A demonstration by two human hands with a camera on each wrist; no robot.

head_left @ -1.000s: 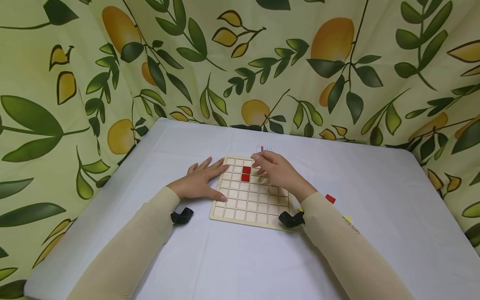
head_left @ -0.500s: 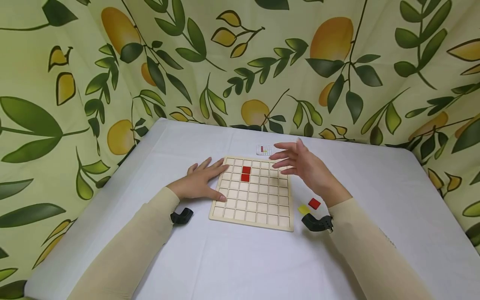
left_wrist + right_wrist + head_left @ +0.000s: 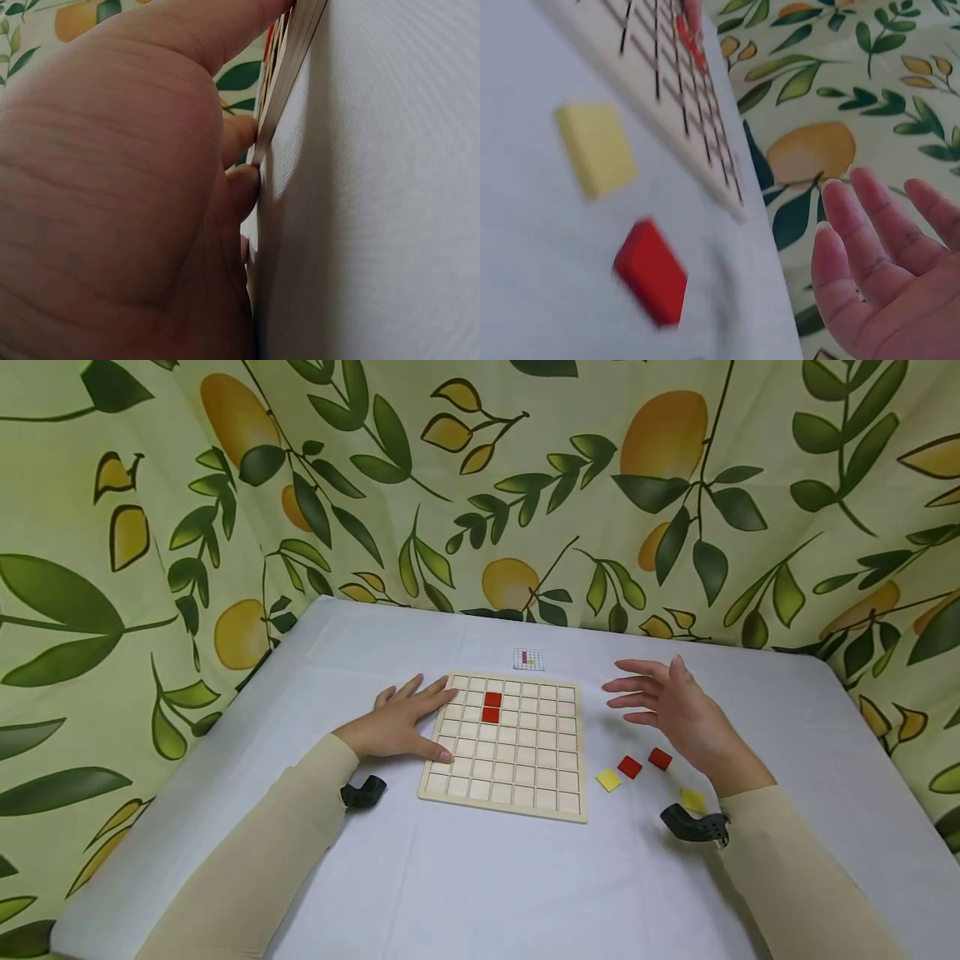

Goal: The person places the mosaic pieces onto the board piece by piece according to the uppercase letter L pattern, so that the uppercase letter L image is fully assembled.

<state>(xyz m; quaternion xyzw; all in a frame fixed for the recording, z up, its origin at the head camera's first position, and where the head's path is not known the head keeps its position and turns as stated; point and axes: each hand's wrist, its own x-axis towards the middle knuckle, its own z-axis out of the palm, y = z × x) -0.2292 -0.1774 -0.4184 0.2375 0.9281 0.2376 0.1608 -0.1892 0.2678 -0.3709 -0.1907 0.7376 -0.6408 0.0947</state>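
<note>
A square wooden grid board point(image 3: 517, 811) lies on the table, with two red tiles point(image 3: 491, 707) one behind the other in its upper left cells. My left hand point(image 3: 397, 722) rests at the board's left edge, fingers spread, with thumb and fingertips on the rim. Right of the board, my right hand point(image 3: 675, 710) hovers over the table, fingers extended and nothing in it. Below it lie a red tile point(image 3: 629, 767) and a yellow tile point(image 3: 608, 780), then another red tile point(image 3: 660, 759) and another yellow tile point(image 3: 692, 800) near the wrist. The right wrist view shows one yellow tile point(image 3: 598, 148) and one red tile point(image 3: 652, 273) close up.
Behind the board lies a small card point(image 3: 528, 660) printed with a grid and coloured cells. A white cloth covers the table point(image 3: 480, 893). A curtain point(image 3: 420, 485) patterned with fruit and leaves hangs along the back and sides.
My right hand has moved from above the board out to the right, its fingers spreading. The loose tiles beside the board have come into view. My left hand has stayed in place.
</note>
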